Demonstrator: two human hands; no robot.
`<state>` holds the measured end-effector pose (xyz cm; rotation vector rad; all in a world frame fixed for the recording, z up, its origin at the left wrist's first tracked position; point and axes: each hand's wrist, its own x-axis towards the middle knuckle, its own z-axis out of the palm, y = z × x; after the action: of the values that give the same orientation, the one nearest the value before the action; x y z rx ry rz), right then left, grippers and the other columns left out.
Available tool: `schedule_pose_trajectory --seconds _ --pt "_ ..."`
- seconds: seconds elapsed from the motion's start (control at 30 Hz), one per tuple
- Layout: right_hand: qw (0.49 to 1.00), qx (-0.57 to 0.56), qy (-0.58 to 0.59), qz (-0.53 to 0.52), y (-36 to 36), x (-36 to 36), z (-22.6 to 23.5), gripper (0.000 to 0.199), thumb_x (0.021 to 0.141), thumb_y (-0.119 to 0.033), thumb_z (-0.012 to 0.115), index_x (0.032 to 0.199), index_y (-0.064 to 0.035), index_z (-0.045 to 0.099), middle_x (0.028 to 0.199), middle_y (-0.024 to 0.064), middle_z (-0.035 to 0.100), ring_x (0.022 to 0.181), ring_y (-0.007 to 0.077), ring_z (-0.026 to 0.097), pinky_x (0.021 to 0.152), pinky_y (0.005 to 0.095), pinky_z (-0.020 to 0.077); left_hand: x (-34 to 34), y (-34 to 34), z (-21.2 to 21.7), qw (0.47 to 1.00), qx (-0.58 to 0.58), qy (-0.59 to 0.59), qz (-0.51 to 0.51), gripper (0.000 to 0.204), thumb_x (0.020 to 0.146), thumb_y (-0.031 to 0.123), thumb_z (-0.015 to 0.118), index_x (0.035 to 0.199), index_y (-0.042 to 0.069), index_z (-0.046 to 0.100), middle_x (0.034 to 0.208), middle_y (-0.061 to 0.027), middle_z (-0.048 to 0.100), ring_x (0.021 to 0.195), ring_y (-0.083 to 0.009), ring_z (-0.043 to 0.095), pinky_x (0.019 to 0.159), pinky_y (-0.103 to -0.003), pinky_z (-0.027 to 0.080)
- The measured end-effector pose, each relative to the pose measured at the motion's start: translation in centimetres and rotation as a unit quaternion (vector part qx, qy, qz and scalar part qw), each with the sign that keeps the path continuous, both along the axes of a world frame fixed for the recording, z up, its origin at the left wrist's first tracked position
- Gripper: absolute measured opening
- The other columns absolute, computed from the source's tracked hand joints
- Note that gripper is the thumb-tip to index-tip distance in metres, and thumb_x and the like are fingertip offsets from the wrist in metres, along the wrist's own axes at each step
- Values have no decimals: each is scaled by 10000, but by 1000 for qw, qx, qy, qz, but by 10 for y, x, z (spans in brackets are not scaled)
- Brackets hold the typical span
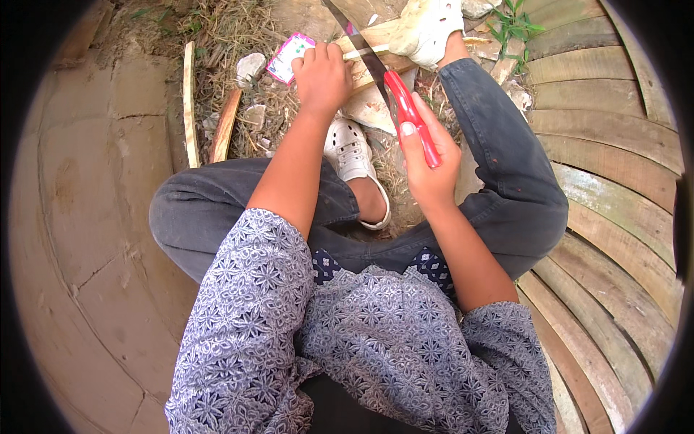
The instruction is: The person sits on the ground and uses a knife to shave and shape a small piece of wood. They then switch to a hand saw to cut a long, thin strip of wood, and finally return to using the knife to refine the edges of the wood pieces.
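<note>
My right hand (436, 163) is wrapped round the red handle (412, 116) of a saw, its thumb along the handle. The dark saw blade (371, 61) slants up and to the left, crossing over a thin pale strip of wood (367, 52). My left hand (323, 78) is closed at the strip's left end, knuckles up, its fingertips mostly hidden. Under the strip lies a wider wooden board (361, 77). Beside my left fingers is a flat white card or packet with a pink border (290, 56).
My white clogs (353, 152) rest on the ground, the right one (426, 32) against the wood. Two loose wooden strips (190, 105) lie at left among dry grass and stones (251, 66). A slatted wooden surface (614, 152) curves along the right; a cracked brown surface (94, 217) fills the left.
</note>
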<state>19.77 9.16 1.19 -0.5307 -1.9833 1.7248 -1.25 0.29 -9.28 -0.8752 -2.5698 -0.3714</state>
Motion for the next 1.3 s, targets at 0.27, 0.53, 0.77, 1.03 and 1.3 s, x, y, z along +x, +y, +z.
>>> schedule_pose_trajectory --seconds 0.27,0.53,0.77,1.03,1.3 --pt "999 32 19 -4 1 -13 -8 439 971 -70 639 1391 41 575 1051 106 729 874 72 638 768 247 520 -6 -9 -2 1000 3 -31 3 287 900 355 657 976 85 600 1013 -86 618 960 -282 582 831 -466 372" --pt "998 25 53 -18 -5 -33 -19 437 960 -40 636 1386 43 578 1078 107 727 872 73 652 753 241 534 -5 -7 -7 1000 13 7 0 294 903 374 665 937 92 591 948 -81 603 901 -280 575 798 -462 366" --pt "999 16 28 -12 -5 -32 -13 430 966 -45 633 1383 45 580 1083 105 726 891 73 649 774 241 533 -15 -9 -11 1000 18 12 -11 326 889 397 690 945 89 598 957 -81 609 915 -287 580 811 -457 380" --pt "999 19 27 -6 -4 -32 -18 423 976 -79 642 1378 40 586 1080 103 726 906 82 654 785 243 528 -9 -9 -17 995 95 -4 7 391 885 415 706 1008 59 599 1100 -155 573 1047 -331 545 889 -447 397" --pt "1000 3 -3 -17 4 -22 -16 422 981 -95 648 1378 36 591 1059 85 722 895 72 644 771 235 521 -11 -14 -18 997 80 -4 -19 378 895 428 679 1033 84 605 1093 -117 574 1055 -303 548 879 -478 372"
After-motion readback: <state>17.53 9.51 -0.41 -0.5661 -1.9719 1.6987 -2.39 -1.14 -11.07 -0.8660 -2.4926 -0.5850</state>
